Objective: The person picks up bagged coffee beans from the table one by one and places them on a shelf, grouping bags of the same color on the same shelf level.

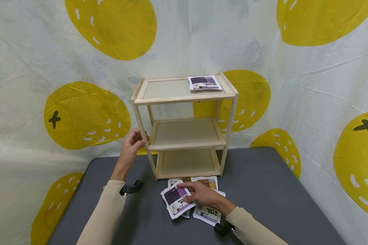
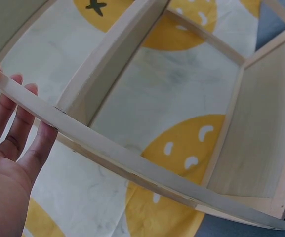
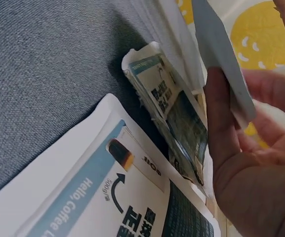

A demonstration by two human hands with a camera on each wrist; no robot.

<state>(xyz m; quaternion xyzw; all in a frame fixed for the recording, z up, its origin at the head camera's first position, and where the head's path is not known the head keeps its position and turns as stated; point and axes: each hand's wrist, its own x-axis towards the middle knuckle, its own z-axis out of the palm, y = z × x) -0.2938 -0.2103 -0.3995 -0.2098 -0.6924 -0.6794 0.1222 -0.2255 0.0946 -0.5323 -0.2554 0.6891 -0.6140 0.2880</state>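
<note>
My left hand (image 1: 131, 144) grips the front left post (image 2: 132, 160) of a small three-tier wooden shelf rack (image 1: 181, 147), thumb on one side and fingers on the other. In front of the rack, my right hand (image 1: 202, 194) pinches a white and purple sachet (image 1: 174, 197) between thumb and fingers. In the right wrist view its pale back (image 3: 219, 44) is tilted up, above the other sachets. A blue-labelled coffee sachet (image 3: 132, 197) lies flat under the hand, and a second one (image 3: 167, 108) is beside it. Another purple sachet (image 1: 204, 83) lies on the top tier, at the right.
Sachets with brown labels (image 1: 209, 182) lie against the rack's front foot, partly covered. The rack stands on a dark grey table (image 1: 263, 204). Behind it hangs a pale cloth (image 1: 178, 44) printed with yellow fruit.
</note>
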